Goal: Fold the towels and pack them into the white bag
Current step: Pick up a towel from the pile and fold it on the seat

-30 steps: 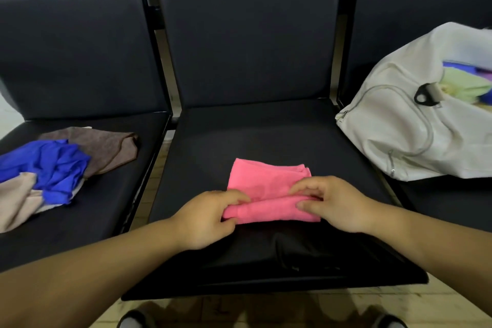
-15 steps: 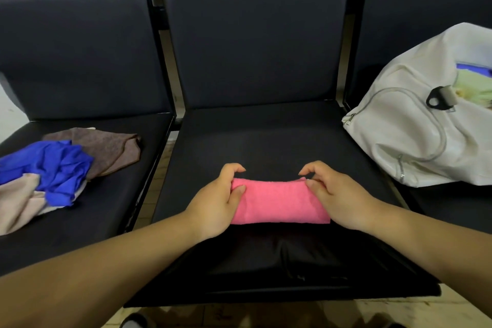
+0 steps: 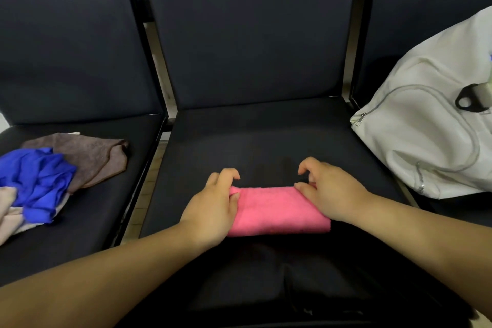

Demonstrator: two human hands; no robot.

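A pink towel (image 3: 277, 210), folded into a narrow band, lies on the middle black seat (image 3: 266, 141). My left hand (image 3: 213, 208) grips its left end with thumb on top and fingers curled over the far edge. At its right end my right hand (image 3: 327, 189) pinches it the same way. The white bag (image 3: 426, 146) lies open on the right seat, its black zipper pull (image 3: 468, 99) showing. On the left seat sit unfolded towels: a blue one (image 3: 37, 181), a brown one (image 3: 90, 157) and a beige one (image 3: 10, 213).
Three black padded seats stand in a row with metal frames between them. A gap (image 3: 149, 189) separates the left and middle seats, showing tiled floor below. Dark cloth drapes over the middle seat's front edge (image 3: 266, 287).
The pink towel went from a wider folded rectangle to a narrow band as both hands folded it over. The view has shifted so the bag sits farther right.
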